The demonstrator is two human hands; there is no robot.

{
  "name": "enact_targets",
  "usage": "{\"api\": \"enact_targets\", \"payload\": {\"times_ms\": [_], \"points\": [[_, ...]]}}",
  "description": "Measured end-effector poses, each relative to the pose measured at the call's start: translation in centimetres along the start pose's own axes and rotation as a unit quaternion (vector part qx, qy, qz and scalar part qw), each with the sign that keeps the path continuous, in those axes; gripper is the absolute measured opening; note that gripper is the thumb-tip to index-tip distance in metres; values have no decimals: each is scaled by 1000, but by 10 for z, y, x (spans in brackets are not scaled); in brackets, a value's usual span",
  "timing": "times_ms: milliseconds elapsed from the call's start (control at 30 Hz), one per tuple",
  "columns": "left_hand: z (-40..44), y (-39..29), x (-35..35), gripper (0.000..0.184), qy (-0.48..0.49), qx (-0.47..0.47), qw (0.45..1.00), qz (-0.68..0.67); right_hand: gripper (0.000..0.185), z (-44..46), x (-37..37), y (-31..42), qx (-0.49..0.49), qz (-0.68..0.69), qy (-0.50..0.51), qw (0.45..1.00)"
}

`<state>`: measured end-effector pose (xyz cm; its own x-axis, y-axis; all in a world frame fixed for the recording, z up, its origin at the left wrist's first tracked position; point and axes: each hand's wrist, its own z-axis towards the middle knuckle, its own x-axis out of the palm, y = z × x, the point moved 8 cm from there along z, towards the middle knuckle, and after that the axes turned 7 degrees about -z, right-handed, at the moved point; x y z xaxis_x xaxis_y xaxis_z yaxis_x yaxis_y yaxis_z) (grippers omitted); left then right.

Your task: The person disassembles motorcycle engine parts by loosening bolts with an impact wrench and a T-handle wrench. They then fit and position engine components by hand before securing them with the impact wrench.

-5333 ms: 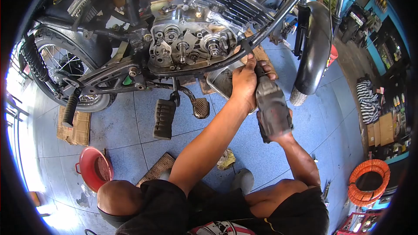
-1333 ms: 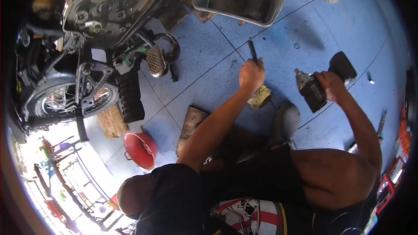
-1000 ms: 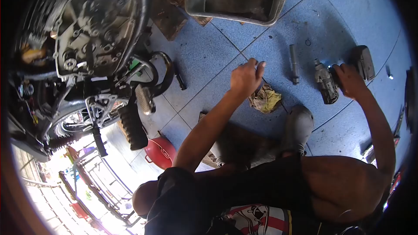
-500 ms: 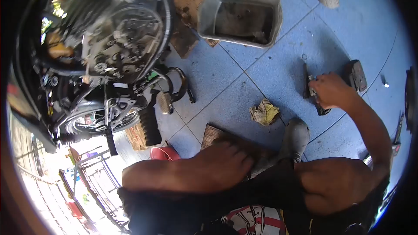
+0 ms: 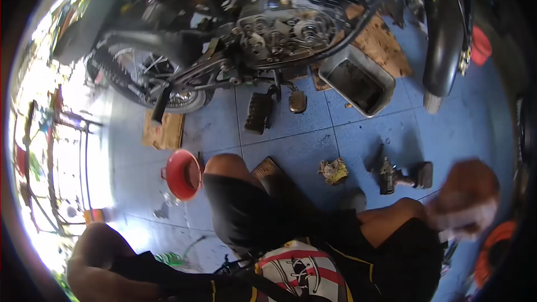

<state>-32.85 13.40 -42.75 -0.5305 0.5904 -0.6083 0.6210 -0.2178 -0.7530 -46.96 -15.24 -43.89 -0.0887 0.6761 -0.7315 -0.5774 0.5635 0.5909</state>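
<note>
Motion smears my right hand [image 5: 470, 187] at the right side, beside my bent knee. A whitish-pink blur [image 5: 461, 219] lies at its lower edge; what it is, and whether the fingers hold it, I cannot make out. Left of that hand a dark cordless power tool [image 5: 404, 179] lies on the blue tiles, with its block-shaped battery [image 5: 425, 175] toward the hand. A crumpled yellowish rag [image 5: 333, 171] rests farther left. My left arm [image 5: 100, 257] is bent at the lower left, and its hand is out of sight.
A motorcycle with its engine internals [image 5: 288, 36] exposed stands ahead. Below the engine sit a grey metal pan [image 5: 386, 85] and stained cardboard [image 5: 386, 45]. A red basin [image 5: 183, 174] is on the left, a black fender [image 5: 440, 45] at upper right, an orange object [image 5: 495, 251] at lower right.
The view has swung, showing more of the motorcycle and the red basin. My right hand has left the power tool and moved right. My left hand has left my lap and gone out of sight.
</note>
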Motion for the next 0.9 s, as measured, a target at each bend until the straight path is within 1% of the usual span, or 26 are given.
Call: {"api": "enact_targets", "payload": {"times_ms": [100,233,367,700,900], "points": [[-14,-8,20,26,-45,-10,998,42,37,28,3,46,-100,11,52,994],[-26,-20,37,26,-88,-20,992,83,37,58,19,71,-142,14,93,985],[-41,-29,47,27,-110,-36,988,105,37,77,33,73,-123,1,97,988],[-74,-45,60,27,-146,-60,970,184,38,104,64,56,-15,-45,90,995],[-85,-51,57,28,-170,-89,954,231,38,104,69,51,1,-44,90,995]]}}
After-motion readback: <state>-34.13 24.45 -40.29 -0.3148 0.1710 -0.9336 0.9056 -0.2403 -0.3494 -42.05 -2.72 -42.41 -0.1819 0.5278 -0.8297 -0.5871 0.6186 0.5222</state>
